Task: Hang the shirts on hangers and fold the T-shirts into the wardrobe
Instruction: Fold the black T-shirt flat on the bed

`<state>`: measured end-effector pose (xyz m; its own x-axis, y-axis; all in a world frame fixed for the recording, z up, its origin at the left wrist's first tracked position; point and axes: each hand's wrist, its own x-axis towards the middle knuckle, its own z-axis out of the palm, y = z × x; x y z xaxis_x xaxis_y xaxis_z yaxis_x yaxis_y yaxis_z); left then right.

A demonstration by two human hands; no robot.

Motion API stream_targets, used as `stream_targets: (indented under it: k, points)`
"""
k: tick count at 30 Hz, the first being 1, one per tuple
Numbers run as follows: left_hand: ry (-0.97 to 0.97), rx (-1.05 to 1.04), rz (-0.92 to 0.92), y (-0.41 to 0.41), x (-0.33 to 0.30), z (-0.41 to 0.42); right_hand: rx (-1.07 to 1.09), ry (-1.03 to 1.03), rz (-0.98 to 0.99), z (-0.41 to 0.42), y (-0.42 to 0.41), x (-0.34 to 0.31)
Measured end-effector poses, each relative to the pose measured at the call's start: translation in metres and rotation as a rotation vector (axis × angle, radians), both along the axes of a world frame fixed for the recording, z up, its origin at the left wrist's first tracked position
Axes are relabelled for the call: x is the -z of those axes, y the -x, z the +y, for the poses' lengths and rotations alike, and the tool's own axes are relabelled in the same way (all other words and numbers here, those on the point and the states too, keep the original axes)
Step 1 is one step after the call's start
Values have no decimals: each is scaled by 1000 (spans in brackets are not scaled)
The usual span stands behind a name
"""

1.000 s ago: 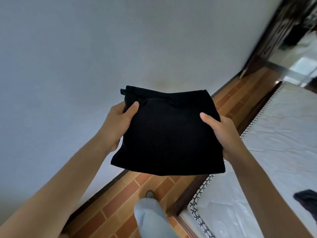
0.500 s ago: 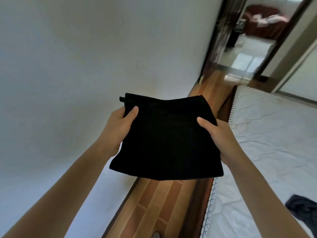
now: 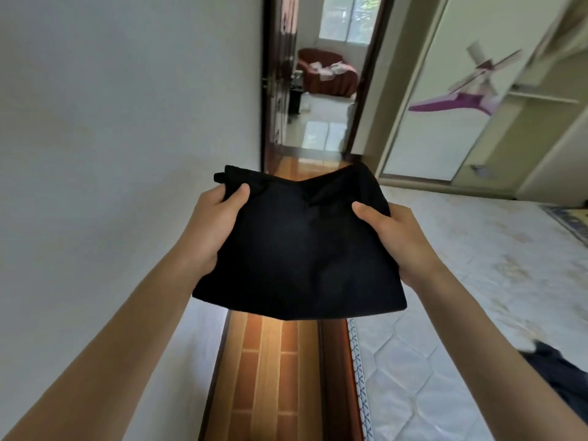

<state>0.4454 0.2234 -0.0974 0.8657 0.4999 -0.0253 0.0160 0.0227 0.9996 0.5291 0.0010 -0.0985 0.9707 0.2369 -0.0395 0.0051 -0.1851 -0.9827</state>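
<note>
- head view is looking forward and down along a narrow strip of wooden floor (image 3: 270,377) running between a pale wall (image 3: 111,154) on the left and a mattress (image 3: 477,297) on the right
- folded black t-shirt (image 3: 302,249) is sitting in mid-air above the floor strip, held out flat in front of the person at arm's length; its far edge is dipping in the middle and a small flap is sticking out at the far left corner
- left hand (image 3: 211,230) is gripping the t-shirt's left edge; the thumb is lying on top of the cloth and the fingers are curling underneath, hidden by the fabric
- right hand (image 3: 397,240) is gripping the right edge the same way; thumb pressing on top, fingers tucked below out of sight
- both forearms are reaching in from the bottom corners of the view; bare, no sleeve showing
- open doorway (image 3: 324,90) is standing ahead past the t-shirt; through it a reddish-brown sofa (image 3: 327,74) with light cloths on it and a bright window are showing
- wardrobe (image 3: 461,106) is standing to the right of the doorway, beyond the mattress; its pale sliding door is carrying a purple print, and open shelves are showing at the far right, blurred
- dark garment (image 3: 560,370) is lying on the mattress at the right edge, well apart from the hands; only part of it is in view
</note>
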Motion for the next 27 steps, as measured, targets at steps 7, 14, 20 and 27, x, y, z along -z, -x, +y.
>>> stream_targets:
  k: [7, 14, 20, 27]
  points:
    - [-19, 124, -4, -114, -30, 34, 157, -24, -72, 30, -67, -22]
    - [-53, 229, 0, -204, -36, 49, 251, -16, -47, 41, -136, -26]
    - [-71, 237, 17, -282, -12, 79, 225, -8, 1, 66, -221, -8]
    - [-119, 189, 39, -415, -11, 110, 169, -51, 23, 96, -370, -4]
